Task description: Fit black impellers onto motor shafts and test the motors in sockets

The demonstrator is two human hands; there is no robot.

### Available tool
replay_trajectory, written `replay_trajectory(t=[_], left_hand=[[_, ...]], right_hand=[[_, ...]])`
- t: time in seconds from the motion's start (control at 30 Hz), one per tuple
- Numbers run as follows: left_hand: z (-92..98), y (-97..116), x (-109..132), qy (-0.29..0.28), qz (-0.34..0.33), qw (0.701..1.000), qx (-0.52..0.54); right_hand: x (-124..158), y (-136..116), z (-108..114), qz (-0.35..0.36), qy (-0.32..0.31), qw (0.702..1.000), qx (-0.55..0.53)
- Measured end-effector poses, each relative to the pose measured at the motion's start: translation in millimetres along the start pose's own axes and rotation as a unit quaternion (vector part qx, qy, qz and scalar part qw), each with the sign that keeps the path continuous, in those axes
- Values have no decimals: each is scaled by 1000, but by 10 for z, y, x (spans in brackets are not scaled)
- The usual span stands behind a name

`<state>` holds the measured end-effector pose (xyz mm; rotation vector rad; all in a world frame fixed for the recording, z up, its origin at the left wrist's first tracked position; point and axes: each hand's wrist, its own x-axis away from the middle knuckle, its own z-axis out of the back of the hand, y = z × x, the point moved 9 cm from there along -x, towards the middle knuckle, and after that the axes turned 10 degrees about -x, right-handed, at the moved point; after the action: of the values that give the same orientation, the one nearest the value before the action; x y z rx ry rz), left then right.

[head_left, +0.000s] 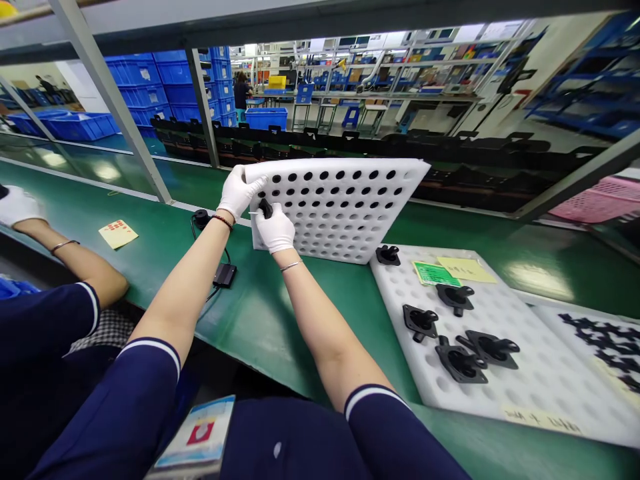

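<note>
A white foam tray point(345, 165) with rows of round holes stands tilted up on the green bench, its holed face toward me. Several rows near its top show black in the holes; the lower holes look white. My left hand point(239, 192), in a white glove, is closed around the tray's upper left corner. Just below it, my gloved right hand point(276, 230) pinches a small black part point(265, 209) against the left side of the holed face. My fingers partly hide that part, and I cannot tell whether it sits in a hole.
Right of me lies another foam tray point(400, 347) bearing several black flanged parts point(463, 363) and paper notes point(467, 269). A black cable box point(225, 275) and a yellow note point(118, 234) lie on the bench point(260, 313). A co-worker's gloved hand point(20, 207) is at far left.
</note>
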<state>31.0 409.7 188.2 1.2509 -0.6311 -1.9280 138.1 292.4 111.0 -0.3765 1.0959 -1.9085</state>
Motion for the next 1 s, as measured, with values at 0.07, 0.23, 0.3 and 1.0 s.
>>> replay_trajectory(t=[0.07,0.23,0.3,1.0], left_hand=[[7,39,1,-9,5,1000,-3],[8,74,63,2,31,999,7],[10,73,81,9,33,999,3],[-3,28,128,8,-2,997,76]], right_hand=[[50,42,57,6,6,1000,0],[107,200,241,-19,48,999,7],[68,215,251,-31,54,998,9],[116,656,824,-65,96,993,-11]])
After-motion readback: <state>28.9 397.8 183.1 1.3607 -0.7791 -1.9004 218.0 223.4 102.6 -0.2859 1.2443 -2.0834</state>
